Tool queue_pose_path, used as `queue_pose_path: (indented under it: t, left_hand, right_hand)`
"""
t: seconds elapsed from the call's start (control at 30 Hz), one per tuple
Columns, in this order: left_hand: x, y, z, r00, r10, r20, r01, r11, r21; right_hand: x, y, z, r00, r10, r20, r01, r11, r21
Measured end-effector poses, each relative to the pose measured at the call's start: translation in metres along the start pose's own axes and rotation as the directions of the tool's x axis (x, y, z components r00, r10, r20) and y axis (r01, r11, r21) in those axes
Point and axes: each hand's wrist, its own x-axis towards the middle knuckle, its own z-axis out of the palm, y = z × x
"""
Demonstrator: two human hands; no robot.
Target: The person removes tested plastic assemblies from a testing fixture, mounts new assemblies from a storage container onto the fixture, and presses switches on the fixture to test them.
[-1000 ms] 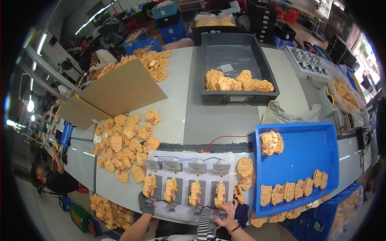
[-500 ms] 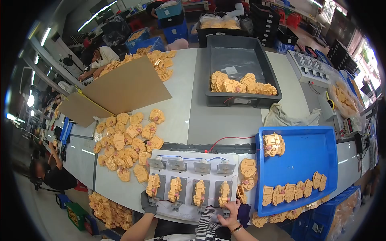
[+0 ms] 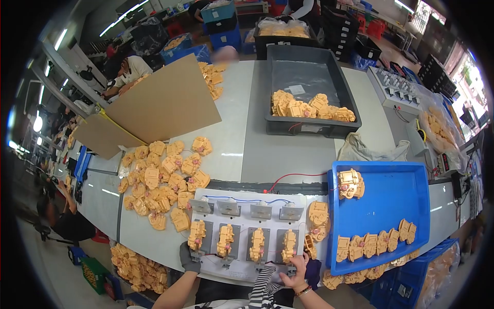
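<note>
Four yellow parts stand in a row on a white test fixture (image 3: pixel 242 264), each against a grey plate. My left hand (image 3: pixel 190 259), in a dark grey glove, rests at the fixture's front left corner beside the leftmost part (image 3: pixel 197 235); its fingers are hard to make out. Bare, my right hand (image 3: pixel 295 273) is at the front right, thumb and fingers apart, with fingertips by the metal clamp under the rightmost part (image 3: pixel 289 246). Whether it grips the clamp is unclear. Striped cloth (image 3: pixel 263 286) hangs between my hands.
Many yellow parts (image 3: pixel 153 176) lie left of the fixture. A blue tray (image 3: pixel 381 206) with several parts is at the right, a dark grey tray (image 3: pixel 296 67) farther back. Cardboard (image 3: pixel 163 103) leans at the left. One person (image 3: pixel 135 69) sits behind it, another (image 3: pixel 69 219) at far left.
The view has shifted slightly, moving the fixture a little right in the picture. Both hands keep nearly the same places at the fixture. The cardboard at the left stands higher, covering more parts behind it.
</note>
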Motion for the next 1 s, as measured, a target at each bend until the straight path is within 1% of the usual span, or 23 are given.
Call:
queue_pose_path:
  t: [0.07, 0.17, 0.27, 0.37, 0.4, 0.43, 0.47, 0.6, 0.67, 0.7, 0.77, 0.87, 0.97, 1.0]
  left_hand:
    - [-0.003, 0.010, 0.002, 0.998, -0.056, 0.023, 0.058, 0.988, -0.140]
    - [-0.003, 0.005, 0.000, 1.000, -0.023, 0.019, 0.023, 1.000, -0.013]
    - [0.001, -0.008, -0.004, 0.990, 0.144, -0.002, -0.138, 0.955, 0.262]
    - [0.005, -0.020, -0.005, 0.978, 0.210, -0.008, -0.200, 0.941, 0.272]
    - [0.004, -0.010, -0.002, 0.993, 0.118, -0.006, -0.117, 0.989, 0.092]
    - [-0.001, 0.009, 0.002, 1.000, 0.027, 0.012, -0.026, 0.996, -0.089]
    - [-0.005, 0.021, 0.006, 0.997, -0.060, 0.047, 0.070, 0.962, -0.264]
    - [-0.009, 0.026, 0.011, 0.996, 0.081, 0.023, -0.080, 0.997, -0.018]
    - [-0.009, 0.027, 0.011, 0.991, 0.129, 0.034, -0.131, 0.986, 0.101]
    - [-0.009, 0.028, 0.012, 0.995, 0.098, 0.031, -0.099, 0.994, 0.043]
    - [-0.012, 0.035, 0.013, 0.999, 0.033, 0.034, -0.030, 0.997, -0.069]
    - [-0.016, 0.048, 0.012, 0.989, -0.074, 0.126, 0.106, 0.955, -0.276]
    - [-0.017, 0.048, 0.017, 0.996, -0.052, 0.067, 0.068, 0.964, -0.258]
    - [-0.012, 0.036, 0.012, 0.998, -0.006, 0.060, 0.019, 0.978, -0.208]
  right_hand:
    - [0.000, 0.000, 0.000, 1.000, 0.002, 0.000, -0.002, 1.000, 0.005]
    - [0.000, 0.000, 0.000, 1.000, -0.006, -0.002, 0.006, 1.000, -0.005]
    - [0.001, 0.000, 0.001, 1.000, -0.017, -0.011, 0.017, 1.000, 0.001]
    - [0.002, -0.001, 0.000, 1.000, -0.025, -0.015, 0.025, 1.000, -0.002]
    - [0.002, -0.002, 0.000, 1.000, -0.027, -0.015, 0.026, 1.000, -0.006]
    - [0.002, -0.001, 0.000, 0.999, -0.030, -0.014, 0.030, 1.000, -0.007]
    - [0.002, 0.000, 0.000, 0.999, -0.033, -0.013, 0.033, 0.999, -0.007]
    - [0.004, -0.003, 0.002, 0.998, -0.005, -0.059, 0.006, 1.000, 0.017]
    - [0.002, -0.001, 0.000, 0.999, -0.029, -0.029, 0.029, 1.000, 0.001]
    - [0.002, 0.000, 0.000, 0.999, -0.042, -0.015, 0.041, 0.999, -0.008]
    - [0.003, -0.002, 0.002, 0.999, -0.014, -0.047, 0.014, 1.000, 0.012]
    - [0.003, -0.004, 0.002, 0.998, -0.004, -0.060, 0.005, 1.000, 0.019]
    - [0.003, -0.004, 0.002, 0.998, -0.008, -0.060, 0.009, 1.000, 0.017]
    - [0.003, -0.003, 0.002, 0.998, -0.010, -0.061, 0.011, 1.000, 0.018]
